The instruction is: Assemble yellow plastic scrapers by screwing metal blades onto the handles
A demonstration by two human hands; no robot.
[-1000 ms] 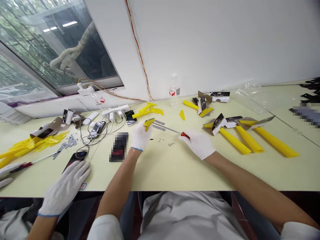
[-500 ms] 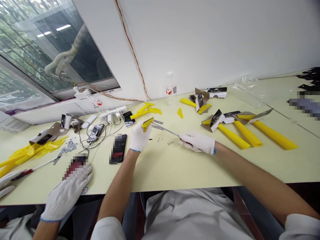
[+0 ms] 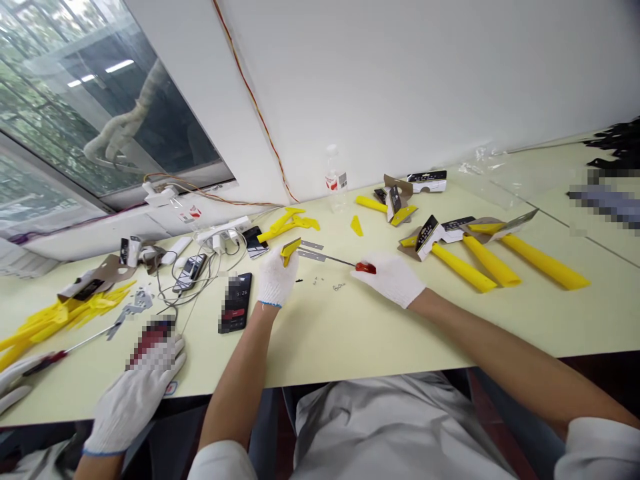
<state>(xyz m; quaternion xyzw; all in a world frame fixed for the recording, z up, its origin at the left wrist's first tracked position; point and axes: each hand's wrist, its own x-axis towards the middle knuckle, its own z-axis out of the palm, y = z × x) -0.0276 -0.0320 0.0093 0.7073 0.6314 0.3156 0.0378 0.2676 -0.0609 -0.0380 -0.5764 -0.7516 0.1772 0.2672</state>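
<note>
Our right hand (image 3: 390,280) has turned over and grips a red-handled screwdriver (image 3: 345,261), its long shaft pointing at 9 o'clock to the yellow plastic piece (image 3: 289,251) held tight in our left hand (image 3: 277,277).

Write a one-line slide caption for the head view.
Gloved left hand holds a yellow plastic part with metal strips; right hand grips a red-handled screwdriver.

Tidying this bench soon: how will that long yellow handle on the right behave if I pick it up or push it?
The long yellow handle is probably stiff, since it lies straight with no visible sag. Its smooth, plastic-looking surface may feel fairly light and a little slippery. Its rounded-looking body might roll slightly if pushed, though I can't tell its exact cross-section.
</note>
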